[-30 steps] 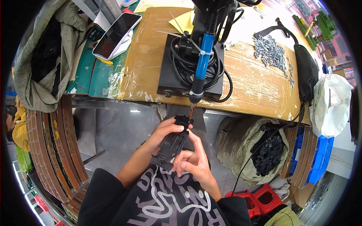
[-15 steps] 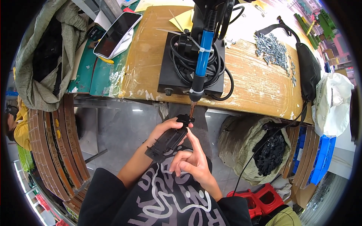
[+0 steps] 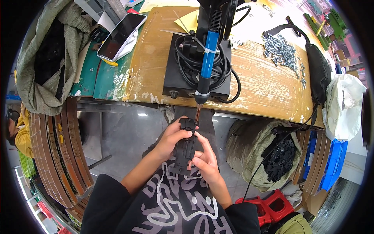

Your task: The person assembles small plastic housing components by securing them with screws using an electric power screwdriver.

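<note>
While the left hand point(image 3: 168, 141) pinches the part point(image 3: 184, 153), thumb on top, the right hand point(image 3: 207, 163) half-curls along its opposite edge, so it sits between both. It looks light, stiff, perhaps brittle; I'd grip its long sides, clear of the iron point(image 3: 210, 54) just ahead.

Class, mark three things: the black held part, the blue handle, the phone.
Black held part point(image 3: 184, 149): head view, middle of its body.
Blue handle point(image 3: 207, 64): head view, below the white tie.
Phone point(image 3: 121, 37): head view, on its dark screen.
</note>
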Tool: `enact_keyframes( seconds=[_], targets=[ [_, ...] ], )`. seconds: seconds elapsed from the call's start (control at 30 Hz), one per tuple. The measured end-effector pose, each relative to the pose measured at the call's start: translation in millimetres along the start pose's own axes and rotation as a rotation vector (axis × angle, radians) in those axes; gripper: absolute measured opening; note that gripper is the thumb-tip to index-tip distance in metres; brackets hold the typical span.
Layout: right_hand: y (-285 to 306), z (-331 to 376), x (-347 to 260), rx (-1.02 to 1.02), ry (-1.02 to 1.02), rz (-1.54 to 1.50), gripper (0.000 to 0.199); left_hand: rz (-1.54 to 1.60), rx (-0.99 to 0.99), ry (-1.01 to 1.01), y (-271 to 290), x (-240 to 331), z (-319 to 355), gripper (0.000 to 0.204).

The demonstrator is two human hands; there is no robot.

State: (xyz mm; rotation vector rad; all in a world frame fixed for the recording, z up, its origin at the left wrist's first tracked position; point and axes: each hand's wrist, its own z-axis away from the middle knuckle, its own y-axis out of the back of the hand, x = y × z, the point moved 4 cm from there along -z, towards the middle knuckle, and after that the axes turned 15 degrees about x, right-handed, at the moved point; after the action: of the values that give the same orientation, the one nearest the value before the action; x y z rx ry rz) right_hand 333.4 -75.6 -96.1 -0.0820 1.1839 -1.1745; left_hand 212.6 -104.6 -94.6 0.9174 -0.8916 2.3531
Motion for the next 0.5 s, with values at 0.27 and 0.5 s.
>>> enact_keyframes(
  seconds=[0.27, 0.5],
  targets=[
    [8.7, -2.0, 6.1, 0.079, 0.017, 0.058, 0.063, -0.161, 0.019, -0.129, 3.3, -10.6, -3.4, 0.020],
    [13.0, -1.4, 2.6, 0.124, 0.037, 0.040, 0.063, -0.219, -0.016, -0.169, -2.7, -8.4, -1.1, 0.028]
  ],
)
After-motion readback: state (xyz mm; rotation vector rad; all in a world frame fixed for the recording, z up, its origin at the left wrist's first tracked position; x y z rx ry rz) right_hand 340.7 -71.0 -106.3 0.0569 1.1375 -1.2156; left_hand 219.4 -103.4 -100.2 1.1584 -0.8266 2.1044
